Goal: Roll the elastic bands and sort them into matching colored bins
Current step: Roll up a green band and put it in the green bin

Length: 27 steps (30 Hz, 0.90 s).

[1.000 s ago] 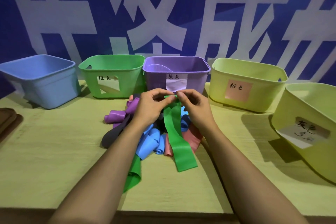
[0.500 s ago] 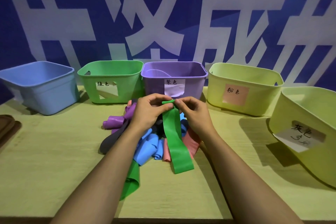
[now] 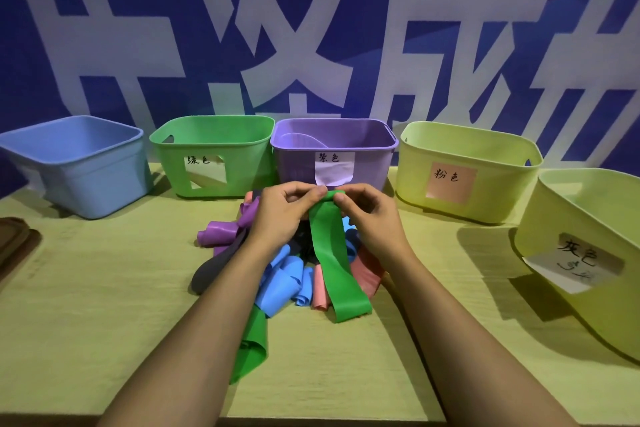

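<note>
1. Backdrop: blue wall with large white characters, behind everything.
2. Table: pale wood top, carrying all items below.
3. Bins, in a row at the table's far edge, left to right: blue bin; green bin, paper label on its front; purple bin, white label, a purple band lying inside; yellow-green bin, pink label; second yellow-green bin at far right, nearest the viewer, white label.
4. Brown tray: at the left edge, only partly in view.
5. Band pile, on the table in front of the purple bin: blue bands, pink bands, purple bands, one dark grey band, and a loose green strip under the left forearm.
6. Green band: top end raised above the pile and curled over; the rest hangs down across the pile, lower end lying on the table.
7. Left hand: thumb and fingers pinch the band's curled top end from the left.
8. Right hand: thumb and fingers pinch the same end from the right, just beside the left hand.
</note>
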Tool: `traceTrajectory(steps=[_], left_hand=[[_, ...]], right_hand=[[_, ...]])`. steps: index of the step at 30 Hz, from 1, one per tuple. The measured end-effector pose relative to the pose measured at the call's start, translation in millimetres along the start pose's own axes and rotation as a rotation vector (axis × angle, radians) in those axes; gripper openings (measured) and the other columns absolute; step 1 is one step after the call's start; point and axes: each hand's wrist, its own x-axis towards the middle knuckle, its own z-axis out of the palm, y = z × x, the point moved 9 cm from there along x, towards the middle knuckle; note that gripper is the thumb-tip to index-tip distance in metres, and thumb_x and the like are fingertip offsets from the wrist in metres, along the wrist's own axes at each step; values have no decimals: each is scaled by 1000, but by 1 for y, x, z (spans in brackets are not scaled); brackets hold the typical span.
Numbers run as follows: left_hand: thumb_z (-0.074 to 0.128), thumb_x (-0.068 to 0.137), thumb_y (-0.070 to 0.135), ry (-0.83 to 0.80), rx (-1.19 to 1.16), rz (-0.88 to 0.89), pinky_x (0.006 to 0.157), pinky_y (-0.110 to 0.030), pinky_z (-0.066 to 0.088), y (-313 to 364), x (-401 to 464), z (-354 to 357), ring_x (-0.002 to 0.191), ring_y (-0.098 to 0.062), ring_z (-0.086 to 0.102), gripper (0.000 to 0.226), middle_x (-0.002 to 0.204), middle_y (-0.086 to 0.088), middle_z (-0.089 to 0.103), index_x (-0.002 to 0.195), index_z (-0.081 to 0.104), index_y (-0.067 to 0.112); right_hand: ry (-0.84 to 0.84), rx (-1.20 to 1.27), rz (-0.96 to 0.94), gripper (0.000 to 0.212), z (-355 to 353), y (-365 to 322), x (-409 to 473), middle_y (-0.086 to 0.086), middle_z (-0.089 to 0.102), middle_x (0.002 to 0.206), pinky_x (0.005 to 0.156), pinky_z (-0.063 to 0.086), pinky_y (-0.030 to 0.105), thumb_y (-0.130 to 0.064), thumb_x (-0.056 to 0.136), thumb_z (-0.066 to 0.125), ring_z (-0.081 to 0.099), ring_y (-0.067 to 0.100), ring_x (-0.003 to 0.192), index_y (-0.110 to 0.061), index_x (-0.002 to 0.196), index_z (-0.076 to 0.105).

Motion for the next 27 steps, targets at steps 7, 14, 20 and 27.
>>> traceTrajectory(steps=[7,14,20,27], left_hand=[[81,83,5,-36,43,63,83,-26,59,4,1,3,85,-13,74,14,91,-6,80,96,79,10],[79,82,-4,-88,-15,40,86,-27,59,3,-1,8,94,-16,76,27,100,-9,80,107,76,3],[77,84,-5,-127,-17,25,86,-23,57,2,-2,12,95,-12,75,30,103,-7,79,113,74,1],[74,92,27,-68,-11,-62,77,-33,61,-7,0,8,86,-20,76,18,91,-10,79,94,79,10]], right_hand=[[51,-73,104,31,-6,8,0,-5,66,62,63,47,25,-46,95,65,60,7,62,-25,73,72],[47,-32,62,14,-5,2,1,-8,70,65,60,49,18,-23,95,72,62,0,61,-16,84,75],[45,27,25,6,-5,1,1,-10,76,75,65,50,15,-9,91,74,65,-3,68,-13,87,75],[13,25,-4,7,-5,2,1,-4,78,83,73,54,18,-6,89,76,70,4,78,-11,93,77]])
